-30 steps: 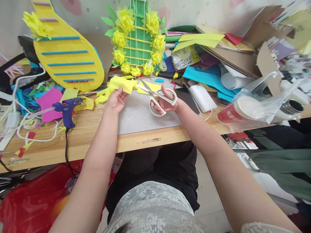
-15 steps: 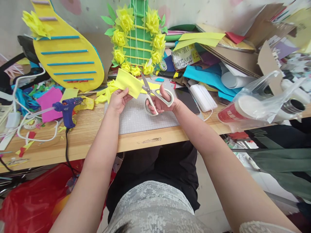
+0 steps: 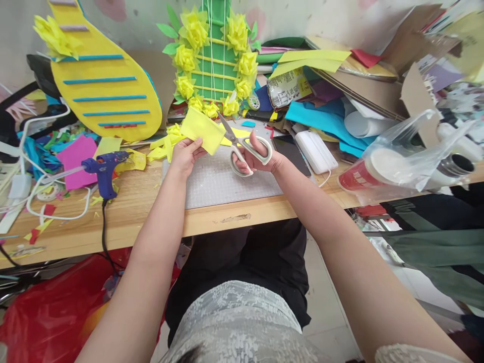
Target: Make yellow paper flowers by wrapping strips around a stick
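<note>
My left hand point(image 3: 187, 155) pinches a yellow rectangle of paper or felt point(image 3: 203, 132) by its lower edge, above the grey cutting mat point(image 3: 227, 194). My right hand point(image 3: 259, 154) has its thumb and fingers through the pale-handled scissors point(image 3: 245, 151). The blades point up and left, right beside the sheet's right edge; whether they touch it I cannot tell. Behind my hands lie yellow scraps point(image 3: 166, 143), and a dark phone point(image 3: 291, 154) rests right of the scissors.
At left are a blue glue gun point(image 3: 104, 169) and a yellow lute-shaped board point(image 3: 109, 85). A green board with yellow flowers point(image 3: 215, 65) leans at the back. To the right are a white box-like device point(image 3: 315, 151), a bagged red cup point(image 3: 363, 174), blue sheets point(image 3: 328, 126) and cardboard point(image 3: 363, 96).
The scissors and my right hand have moved slightly right, and the handles look a little closer together. The yellow sheet has shifted slightly right in my left hand.
</note>
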`<state>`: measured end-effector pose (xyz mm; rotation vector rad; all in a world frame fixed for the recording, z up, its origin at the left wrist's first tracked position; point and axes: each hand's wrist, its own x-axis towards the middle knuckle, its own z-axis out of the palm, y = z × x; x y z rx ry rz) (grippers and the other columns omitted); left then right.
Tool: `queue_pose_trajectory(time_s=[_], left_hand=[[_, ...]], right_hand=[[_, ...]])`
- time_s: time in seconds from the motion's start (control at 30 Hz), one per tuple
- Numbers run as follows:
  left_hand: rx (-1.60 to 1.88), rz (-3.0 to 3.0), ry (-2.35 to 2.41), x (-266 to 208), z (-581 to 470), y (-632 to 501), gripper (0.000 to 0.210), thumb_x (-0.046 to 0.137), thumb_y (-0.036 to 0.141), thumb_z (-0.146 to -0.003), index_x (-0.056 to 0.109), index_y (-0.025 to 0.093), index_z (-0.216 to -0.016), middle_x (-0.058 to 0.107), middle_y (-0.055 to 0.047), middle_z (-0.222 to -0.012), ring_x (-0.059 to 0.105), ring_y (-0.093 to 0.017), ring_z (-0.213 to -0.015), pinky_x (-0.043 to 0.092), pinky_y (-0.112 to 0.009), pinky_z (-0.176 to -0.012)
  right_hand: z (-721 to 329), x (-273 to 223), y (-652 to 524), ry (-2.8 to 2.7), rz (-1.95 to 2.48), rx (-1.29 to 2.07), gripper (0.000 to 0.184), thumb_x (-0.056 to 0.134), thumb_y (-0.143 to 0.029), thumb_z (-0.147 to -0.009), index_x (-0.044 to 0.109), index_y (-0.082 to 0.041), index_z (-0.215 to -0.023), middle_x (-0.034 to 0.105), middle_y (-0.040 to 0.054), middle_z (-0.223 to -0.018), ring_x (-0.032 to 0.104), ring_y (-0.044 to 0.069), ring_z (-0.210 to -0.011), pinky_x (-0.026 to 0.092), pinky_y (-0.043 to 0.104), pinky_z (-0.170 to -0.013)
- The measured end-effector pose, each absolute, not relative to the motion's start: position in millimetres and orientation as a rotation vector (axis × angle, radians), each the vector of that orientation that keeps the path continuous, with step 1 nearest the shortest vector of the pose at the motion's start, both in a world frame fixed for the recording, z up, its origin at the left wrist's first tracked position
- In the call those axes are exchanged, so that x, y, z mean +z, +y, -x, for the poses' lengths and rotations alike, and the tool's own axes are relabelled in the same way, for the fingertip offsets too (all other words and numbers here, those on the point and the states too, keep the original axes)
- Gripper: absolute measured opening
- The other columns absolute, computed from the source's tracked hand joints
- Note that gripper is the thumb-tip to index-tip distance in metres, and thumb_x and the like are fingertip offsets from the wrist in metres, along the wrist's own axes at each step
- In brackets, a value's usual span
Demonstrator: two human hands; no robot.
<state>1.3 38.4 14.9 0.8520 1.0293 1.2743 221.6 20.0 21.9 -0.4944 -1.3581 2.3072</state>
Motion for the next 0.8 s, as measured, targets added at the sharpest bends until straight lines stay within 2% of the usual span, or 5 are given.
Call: queue_pose_trajectory(time_s=[0.23,0.4,0.63,0.8], left_hand=[[1.273,-0.839,1.046,14,-2,39,0.003,0.064,0.015,-0.072,0.065,0.014,-0.075,0.070,-0.002,-0.070,0.066,-0.012,-0.063,0.054,-0.025,-0.068],[1.259,-0.850,1.054,14,-2,38,0.004,0.065,0.016,-0.072,0.065,0.014,-0.076,0.071,-0.002,-0.071,0.066,-0.012,-0.064,0.054,-0.024,-0.068],[1.260,-0.837,1.030,15,-1,38,0.005,0.065,0.016,-0.072,0.065,0.014,-0.076,0.071,-0.003,-0.072,0.066,-0.013,-0.063,0.054,-0.025,-0.066],[1.236,-0.875,1.031,14,-1,38,0.014,0.070,0.021,-0.069,0.066,0.014,-0.080,0.071,-0.005,-0.078,0.068,-0.015,-0.070,0.054,-0.030,-0.074]], right_hand=[[-224,15,23,-1.377,0.469,2.256,0.063,0.020,-0.071,-0.081,0.047,-0.014,-0.078,0.037,-0.0071,-0.046,0.033,0.004,-0.035,0.025,0.016,-0.033],[-228,12,24,-1.431,0.473,2.224,0.058,0.024,-0.068,-0.084,0.046,-0.015,-0.078,0.034,-0.0088,-0.045,0.028,0.002,-0.034,0.024,0.014,-0.033],[-228,19,18,-1.486,0.591,2.222,0.068,0.015,-0.075,-0.079,0.047,-0.015,-0.082,0.040,-0.0054,-0.050,0.037,0.006,-0.039,0.027,0.018,-0.037],[-229,26,14,-1.555,0.674,2.218,0.073,0.010,-0.078,-0.077,0.048,-0.015,-0.082,0.042,-0.0034,-0.052,0.041,0.008,-0.041,0.027,0.022,-0.040]])
